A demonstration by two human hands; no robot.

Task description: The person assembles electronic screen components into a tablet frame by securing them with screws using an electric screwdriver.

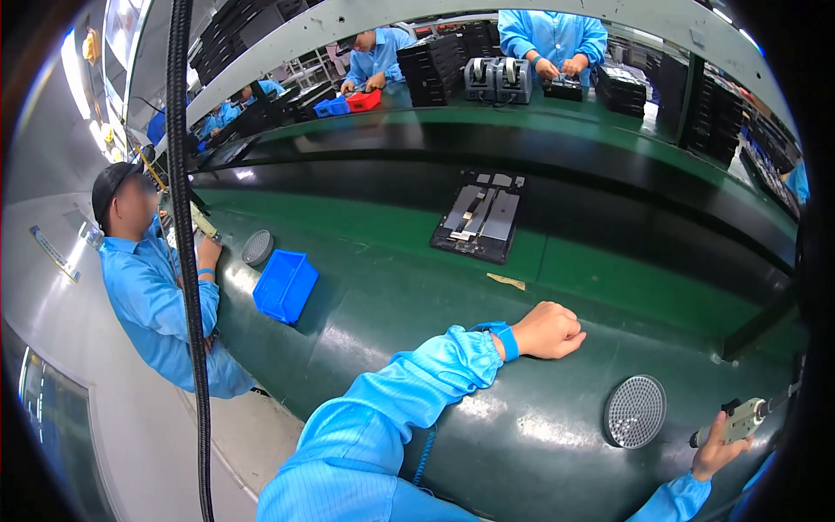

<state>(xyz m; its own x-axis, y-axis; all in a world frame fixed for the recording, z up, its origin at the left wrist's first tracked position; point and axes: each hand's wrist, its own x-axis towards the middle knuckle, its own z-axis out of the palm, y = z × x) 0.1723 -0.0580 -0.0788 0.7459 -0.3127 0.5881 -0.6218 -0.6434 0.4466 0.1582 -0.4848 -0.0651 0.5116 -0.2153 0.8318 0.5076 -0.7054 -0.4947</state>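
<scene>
Screwdriver (744,421), powered: cream body, dark nose; at the far right of the counter (557,391), in the right grip (718,448), whose fingers curl about the body. Judged stiff, moderate in weight, smooth enough to want a full wrap; best taken round the body, clear of the nose.

Left grip (548,331): fingers folded together in a loose fist, on or just above the counter; nothing seen protruding.

Device (480,217), flat, tablet-shaped, uncovered: lying beyond the left grip, grey plates and ribbon-like parts exposed. Judged thin, stiff, fragile; take by opposite outer edges, off the innards.

Strip (506,281), small, yellowish: between device and left grip, touching neither.

Dish (635,411), round, grey, dimpled or perforated: between the two grips, apart from both.

Bin (287,283), blue: well to the left.
</scene>
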